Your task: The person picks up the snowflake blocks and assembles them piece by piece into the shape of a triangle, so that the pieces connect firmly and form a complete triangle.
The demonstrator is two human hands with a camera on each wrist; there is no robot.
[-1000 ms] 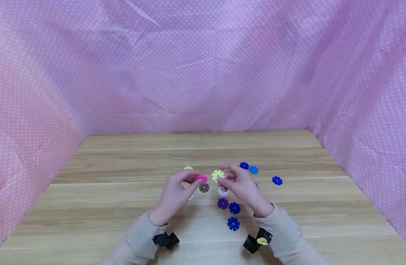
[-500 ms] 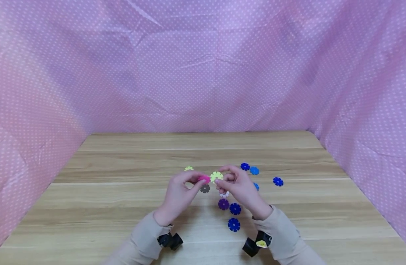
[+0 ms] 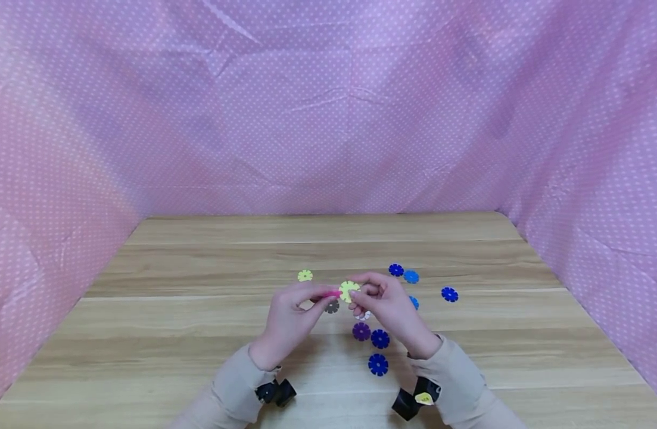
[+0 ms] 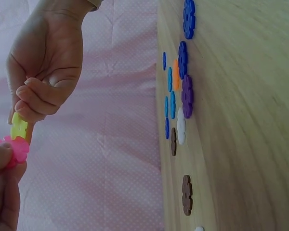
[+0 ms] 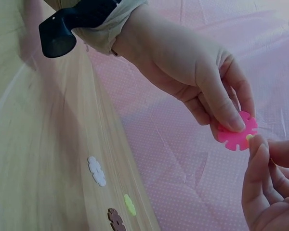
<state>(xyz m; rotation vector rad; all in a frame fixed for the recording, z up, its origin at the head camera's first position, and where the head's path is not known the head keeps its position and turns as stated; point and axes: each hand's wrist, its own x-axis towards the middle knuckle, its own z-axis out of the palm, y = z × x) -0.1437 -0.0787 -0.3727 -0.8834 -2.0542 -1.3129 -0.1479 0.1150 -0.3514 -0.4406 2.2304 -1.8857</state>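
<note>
Between thumb and fingers my left hand [image 3: 292, 317] pinches a pink notched disc [image 5: 238, 131], a snowflake-shaped building piece turned nearly edge-on to the head camera. My right hand [image 3: 389, 305] pinches a yellow notched disc [image 3: 349, 291] that faces the head camera. Above the table the two discs meet edge to edge at right angles; how deep their slots engage cannot be made out. In the left wrist view the yellow disc [image 4: 19, 126] stands against the pink disc [image 4: 18, 150]. Fingertips cover part of each disc.
Loose discs lie on the wooden table [image 3: 199, 256]: a yellow-green one [image 3: 305, 275] beyond my left hand, a brown one [image 3: 332, 306] beneath the hands, a purple one [image 3: 361, 331] and several blue ones [image 3: 378, 364] to the right. Pink dotted cloth [image 3: 328, 119] walls the table.
My left hand has moved right, bringing the pink disc against the yellow one. The pink disc has tilted to nearly edge-on. My right hand has shifted slightly down and left.
</note>
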